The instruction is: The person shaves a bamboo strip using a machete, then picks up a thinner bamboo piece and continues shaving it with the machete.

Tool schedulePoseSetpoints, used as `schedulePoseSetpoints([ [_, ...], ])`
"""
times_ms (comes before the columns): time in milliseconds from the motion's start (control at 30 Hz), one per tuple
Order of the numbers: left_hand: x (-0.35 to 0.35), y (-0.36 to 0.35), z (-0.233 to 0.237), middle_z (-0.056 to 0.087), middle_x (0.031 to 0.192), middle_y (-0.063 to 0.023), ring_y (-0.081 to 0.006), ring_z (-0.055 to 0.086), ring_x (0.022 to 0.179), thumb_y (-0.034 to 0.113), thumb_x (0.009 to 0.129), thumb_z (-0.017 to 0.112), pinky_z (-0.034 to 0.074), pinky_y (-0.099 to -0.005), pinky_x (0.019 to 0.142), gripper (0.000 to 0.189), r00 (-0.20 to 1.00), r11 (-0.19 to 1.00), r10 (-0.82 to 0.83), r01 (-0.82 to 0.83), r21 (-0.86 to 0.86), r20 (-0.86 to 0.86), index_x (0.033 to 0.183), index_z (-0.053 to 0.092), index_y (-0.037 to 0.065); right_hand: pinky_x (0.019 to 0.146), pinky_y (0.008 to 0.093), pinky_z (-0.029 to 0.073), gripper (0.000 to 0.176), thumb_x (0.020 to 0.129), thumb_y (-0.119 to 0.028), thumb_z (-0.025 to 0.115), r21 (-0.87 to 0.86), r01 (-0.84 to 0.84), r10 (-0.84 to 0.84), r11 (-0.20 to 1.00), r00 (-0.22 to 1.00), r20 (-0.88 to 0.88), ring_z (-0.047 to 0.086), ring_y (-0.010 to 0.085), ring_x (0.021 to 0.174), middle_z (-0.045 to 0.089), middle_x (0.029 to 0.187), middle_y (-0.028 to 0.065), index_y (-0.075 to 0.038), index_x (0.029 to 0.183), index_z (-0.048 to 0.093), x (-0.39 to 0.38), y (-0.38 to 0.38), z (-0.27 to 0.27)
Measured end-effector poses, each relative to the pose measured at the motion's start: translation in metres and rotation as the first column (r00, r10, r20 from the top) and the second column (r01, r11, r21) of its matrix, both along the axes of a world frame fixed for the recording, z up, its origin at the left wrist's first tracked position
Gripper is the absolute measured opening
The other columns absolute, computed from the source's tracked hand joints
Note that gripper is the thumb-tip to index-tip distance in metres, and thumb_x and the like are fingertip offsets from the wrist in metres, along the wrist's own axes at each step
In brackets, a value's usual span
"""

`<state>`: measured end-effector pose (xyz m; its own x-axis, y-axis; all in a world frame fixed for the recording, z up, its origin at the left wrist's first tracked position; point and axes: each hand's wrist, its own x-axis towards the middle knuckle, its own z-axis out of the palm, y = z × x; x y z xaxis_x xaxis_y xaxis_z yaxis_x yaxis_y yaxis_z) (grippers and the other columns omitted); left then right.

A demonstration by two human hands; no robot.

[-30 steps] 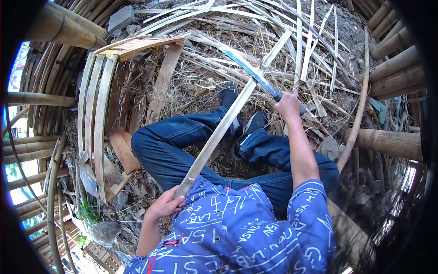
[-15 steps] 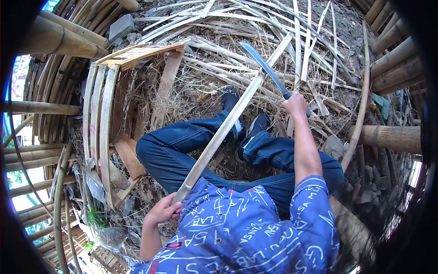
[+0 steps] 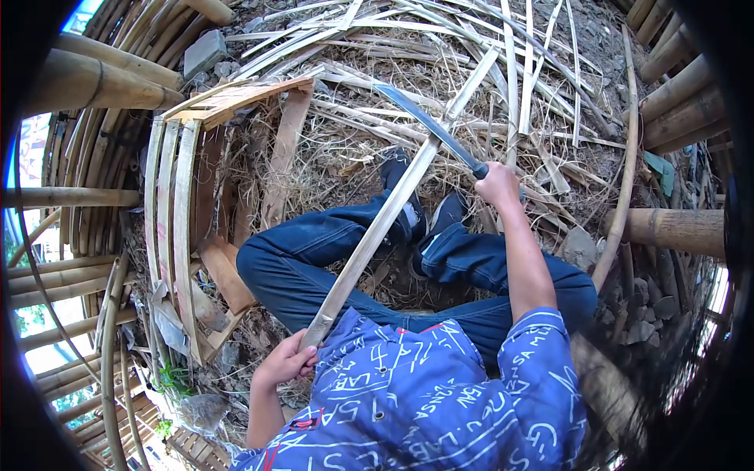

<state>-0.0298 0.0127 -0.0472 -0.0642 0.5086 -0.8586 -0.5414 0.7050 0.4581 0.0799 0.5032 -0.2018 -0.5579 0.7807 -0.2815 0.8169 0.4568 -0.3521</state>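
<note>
My right hand [image 3: 498,187] is wrapped round the dark handle of a machete [image 3: 432,124]. Its long grey blade points up and to the left, crossing over a bamboo strip [image 3: 375,232] near that strip's far end. The pale, flat strip runs slantwise from my waist, over my bent leg and past my shoes, toward the litter of cut strips. Down at its near end, against my shirt, my left hand [image 3: 289,361] grips it with the fingers closed. The tip of that end is partly hidden by the hand and shirt.
A slatted wooden crate [image 3: 182,212] stands at my left. Many split bamboo strips [image 3: 518,71] and shavings lie on the ground ahead. Bamboo poles [image 3: 667,231] border both sides. A grey block [image 3: 206,53] sits at the upper left, with stones [image 3: 640,310] at the right.
My right hand has moved slightly left and down with the machete, whose blade now lies flatter across the strip. My left hand keeps its grip on the strip's near end.
</note>
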Motion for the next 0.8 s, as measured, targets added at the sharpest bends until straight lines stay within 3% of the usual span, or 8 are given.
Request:
schedulePoseSetpoints([
  [300,-0.002,-0.002,-0.001,0.045,0.070,-0.0016,-0.0080,0.041,0.054,0.009,0.099,0.045,0.036,-0.0218,0.048,0.018,1.000,1.000,-0.001,0.001,-0.012,0.016,0.115,0.043,0.001,0.082,0.0447,0.051,0.032,0.066,-0.015,0.058,-0.020,-0.021,0.021,1.000,1.000,-0.002,0.065,0.0375,0.089,0.068,0.091,0.0217,-0.007,0.095,0.071,0.000,0.000,0.001],
  [500,0.000,-0.001,-0.002,0.045,0.070,-0.0015,-0.0080,0.041,0.054,0.009,0.099,0.045,0.036,-0.0217,0.048,0.018,0.998,0.998,-0.048,0.047,-0.036,-0.029,0.115,0.044,0.001,0.081,0.0463,0.050,0.028,0.068,-0.017,0.058,-0.032,0.069,-0.069,0.997,0.998,-0.003,0.064,0.0391,0.089,0.068,0.090,0.0220,-0.008,0.091,0.070,0.000,0.001,-0.005],
  [733,-0.001,-0.001,-0.002,0.045,0.070,-0.0014,-0.0078,0.041,0.054,0.009,0.099,0.045,0.036,-0.0215,0.048,0.018,1.000,0.999,0.002,-0.001,-0.043,0.022,0.115,0.044,0.002,0.080,0.0467,0.051,0.026,0.067,-0.017,0.059,-0.067,-0.041,0.037,0.997,0.997,-0.062,0.064,0.0395,0.088,0.068,0.089,0.0217,-0.009,0.089,0.070,0.006,0.002,-0.001],
  [800,-0.002,0.000,-0.002,0.045,0.070,-0.0012,-0.0076,0.041,0.054,0.009,0.099,0.045,0.036,-0.0216,0.048,0.018,1.000,1.000,-0.001,0.001,-0.019,0.013,0.115,0.044,0.002,0.081,0.0459,0.051,0.029,0.066,-0.017,0.060,-0.006,-0.065,0.065,0.998,0.998,0.017,0.065,0.0388,0.088,0.068,0.089,0.0219,-0.009,0.093,0.070,0.003,0.002,0.002],
])
